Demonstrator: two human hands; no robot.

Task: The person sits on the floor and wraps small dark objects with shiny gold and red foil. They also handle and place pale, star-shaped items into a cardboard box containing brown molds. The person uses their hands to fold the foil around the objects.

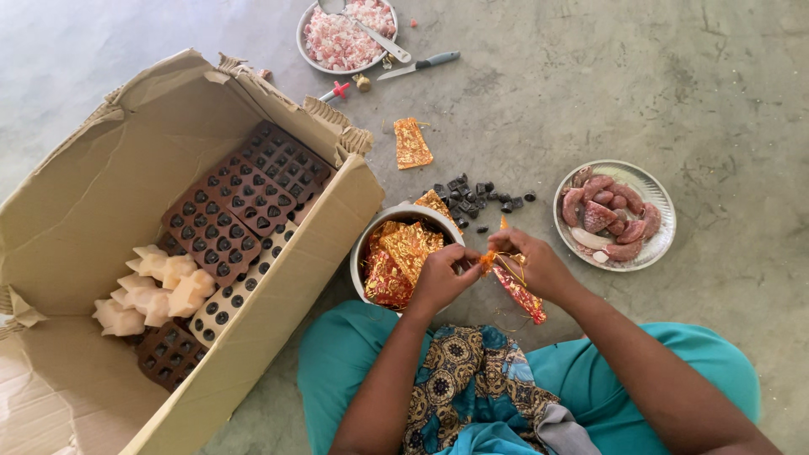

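- Hands meet over the lap, just in front of a metal bowl [368, 240] on the concrete floor [674, 76].
- The left hand [440, 276] pinches the orange twisted end of a red-and-gold foil wrapper [520, 294].
- The right hand [533, 261] grips the same wrapper, whose long body hangs down to the right.
- The bowl holds more shiny foil wrappers [403, 253].
- Dark chocolate pieces [479, 200] lie scattered beyond the bowl.
- A steel plate [658, 202] of pink moulded shapes sits to the right.
- An open cardboard box [101, 168] with brown moulds [240, 198] stands to the left.
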